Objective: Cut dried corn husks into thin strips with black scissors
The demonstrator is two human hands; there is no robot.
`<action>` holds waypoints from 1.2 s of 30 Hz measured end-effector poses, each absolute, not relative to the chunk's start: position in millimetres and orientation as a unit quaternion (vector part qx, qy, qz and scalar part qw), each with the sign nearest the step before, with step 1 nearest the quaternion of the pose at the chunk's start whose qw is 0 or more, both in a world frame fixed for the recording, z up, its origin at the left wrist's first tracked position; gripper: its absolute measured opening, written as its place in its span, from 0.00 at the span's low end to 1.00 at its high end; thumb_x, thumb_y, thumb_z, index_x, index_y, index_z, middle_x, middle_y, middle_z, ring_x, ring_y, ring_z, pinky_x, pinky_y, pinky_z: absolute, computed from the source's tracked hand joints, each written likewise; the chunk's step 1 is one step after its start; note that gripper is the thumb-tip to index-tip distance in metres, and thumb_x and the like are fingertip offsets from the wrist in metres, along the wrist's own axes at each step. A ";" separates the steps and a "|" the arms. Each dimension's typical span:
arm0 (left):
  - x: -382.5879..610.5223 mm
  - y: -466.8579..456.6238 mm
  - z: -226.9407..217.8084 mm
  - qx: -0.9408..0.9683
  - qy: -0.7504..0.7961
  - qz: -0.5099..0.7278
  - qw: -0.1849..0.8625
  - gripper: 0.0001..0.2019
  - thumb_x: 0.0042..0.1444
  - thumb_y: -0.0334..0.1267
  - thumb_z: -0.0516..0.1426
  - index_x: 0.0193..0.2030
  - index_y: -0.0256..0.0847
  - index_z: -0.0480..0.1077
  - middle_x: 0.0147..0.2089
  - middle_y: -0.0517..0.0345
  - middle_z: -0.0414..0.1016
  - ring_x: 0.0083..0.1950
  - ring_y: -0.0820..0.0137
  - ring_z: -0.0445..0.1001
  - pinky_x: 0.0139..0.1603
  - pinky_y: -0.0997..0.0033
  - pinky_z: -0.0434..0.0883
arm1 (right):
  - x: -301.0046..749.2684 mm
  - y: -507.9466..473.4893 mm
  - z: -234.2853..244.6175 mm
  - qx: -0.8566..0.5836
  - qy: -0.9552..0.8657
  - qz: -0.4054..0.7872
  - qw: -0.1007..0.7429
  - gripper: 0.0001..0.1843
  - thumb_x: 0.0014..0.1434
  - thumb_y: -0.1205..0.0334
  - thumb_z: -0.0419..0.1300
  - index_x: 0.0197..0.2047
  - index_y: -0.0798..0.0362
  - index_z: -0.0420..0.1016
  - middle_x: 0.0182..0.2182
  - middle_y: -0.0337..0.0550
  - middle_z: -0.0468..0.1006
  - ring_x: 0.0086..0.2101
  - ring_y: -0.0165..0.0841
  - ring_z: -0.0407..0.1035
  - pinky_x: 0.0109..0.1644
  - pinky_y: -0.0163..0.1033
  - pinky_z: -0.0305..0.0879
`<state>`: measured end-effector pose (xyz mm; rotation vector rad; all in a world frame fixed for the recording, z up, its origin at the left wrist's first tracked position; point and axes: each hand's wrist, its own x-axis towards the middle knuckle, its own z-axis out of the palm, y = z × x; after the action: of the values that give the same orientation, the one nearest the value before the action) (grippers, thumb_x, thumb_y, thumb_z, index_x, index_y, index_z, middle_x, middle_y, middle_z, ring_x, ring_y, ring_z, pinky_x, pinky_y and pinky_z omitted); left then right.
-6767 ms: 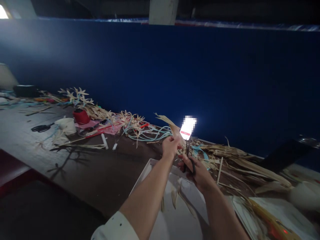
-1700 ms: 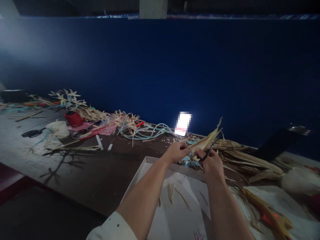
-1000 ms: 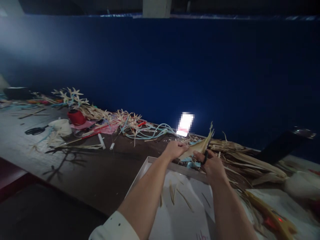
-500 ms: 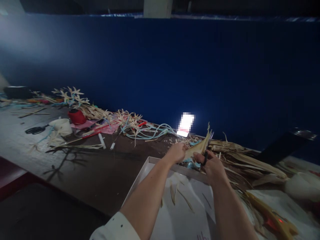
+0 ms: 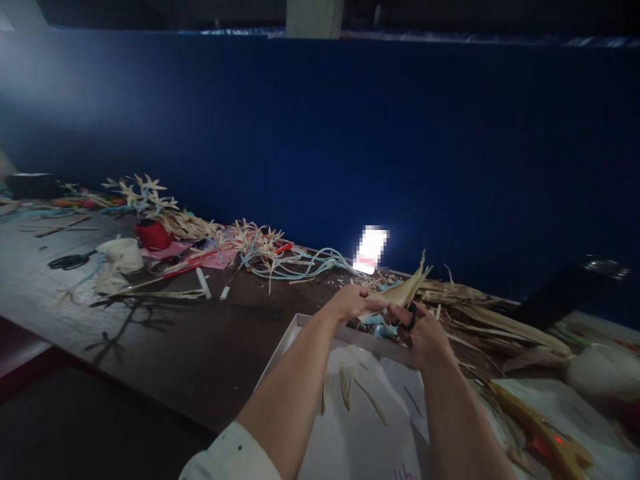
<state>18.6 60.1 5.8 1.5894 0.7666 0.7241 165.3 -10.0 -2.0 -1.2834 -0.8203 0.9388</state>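
Observation:
My left hand [image 5: 353, 302] pinches a pale dried corn husk [image 5: 403, 291] by its near-left end, above the far rim of a white shallow box [image 5: 365, 427]. The husk's pointed tip rises to the right. Around the black handles of a pair of scissors [image 5: 413, 316] my right hand [image 5: 425, 333] is closed, just right of the left fingers. The scissors' blades are hidden behind the husk and the hand. Several thin husk slivers [image 5: 345, 387] lie inside the box.
A lit screen [image 5: 370, 250] leans against the blue wall. Dried husks [image 5: 500, 317] and a yellow glue gun [image 5: 545, 427] lie right. Leftward are husk flowers [image 5: 255, 237], pale blue cords [image 5: 300, 270], a red spool [image 5: 153, 234], a tape roll [image 5: 123, 255] and black scissors [image 5: 73, 260].
My left fingers have moved right along the husk, closer to my right hand. The husk's tip has swung slightly right, and the scissors' blades no longer show beside it.

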 end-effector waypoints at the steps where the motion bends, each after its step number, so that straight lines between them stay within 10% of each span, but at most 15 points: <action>1: 18.5 59.4 6.6 0.666 0.336 0.304 0.593 0.24 0.34 0.58 0.60 0.28 0.35 0.70 0.22 0.64 0.61 0.23 0.78 0.56 0.22 0.78 0.54 | 164.7 -10.1 -0.9 -0.557 -0.353 0.413 0.628 0.18 0.35 0.59 0.68 0.32 0.53 0.72 0.20 0.32 0.69 0.16 0.21 0.56 0.16 0.27 0.47; 36: 23.3 54.1 14.5 0.539 0.303 0.317 0.719 0.21 0.33 0.47 0.65 0.33 0.34 0.71 0.25 0.61 0.68 0.22 0.80 0.61 0.23 0.78 0.54 | 163.0 -9.0 3.6 -0.457 -0.271 0.484 0.695 0.15 0.37 0.63 0.70 0.25 0.55 0.67 0.17 0.30 0.66 0.13 0.18 0.54 0.10 0.24 0.47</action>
<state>23.3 54.1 14.5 1.1920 0.6693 0.7003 163.0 -9.0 3.6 -1.0190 -0.6054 1.0807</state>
